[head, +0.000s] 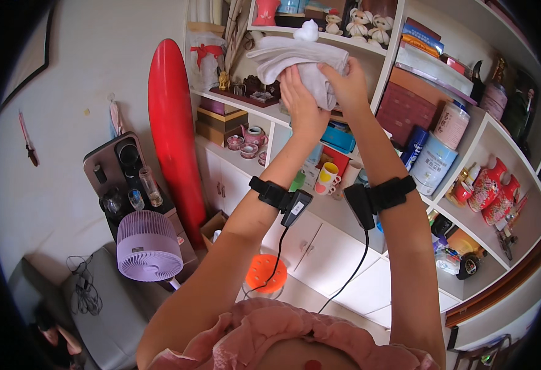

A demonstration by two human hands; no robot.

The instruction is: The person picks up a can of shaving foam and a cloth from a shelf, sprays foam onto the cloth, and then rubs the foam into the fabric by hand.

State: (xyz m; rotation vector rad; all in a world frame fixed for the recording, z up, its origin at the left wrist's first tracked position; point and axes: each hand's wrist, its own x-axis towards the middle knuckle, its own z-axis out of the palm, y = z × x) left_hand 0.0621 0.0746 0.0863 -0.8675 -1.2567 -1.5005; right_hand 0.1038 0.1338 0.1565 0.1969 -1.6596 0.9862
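Note:
Both arms are raised in front of a white shelf unit. Between them they hold a folded white cloth [300, 53] at the height of an upper shelf. My left hand [303, 104] presses flat fingers against the cloth's near side. My right hand [350, 85] grips its right edge, the thumb on the near face. A fluffy white lump [306, 30] appears at the cloth's top edge; I cannot tell whether it rests on the cloth or stands on the shelf behind. Each forearm wears a black strap with a cabled device.
Shelves hold garlic-like figurines [358, 23], a pink teapot [254, 135], a yellow-and-white mug [327, 178], tins [434, 159] and red floral vases [484, 192]. A tall red board [174, 134] leans at the left near a lilac fan [149, 245]. An orange stool [265, 274] stands below.

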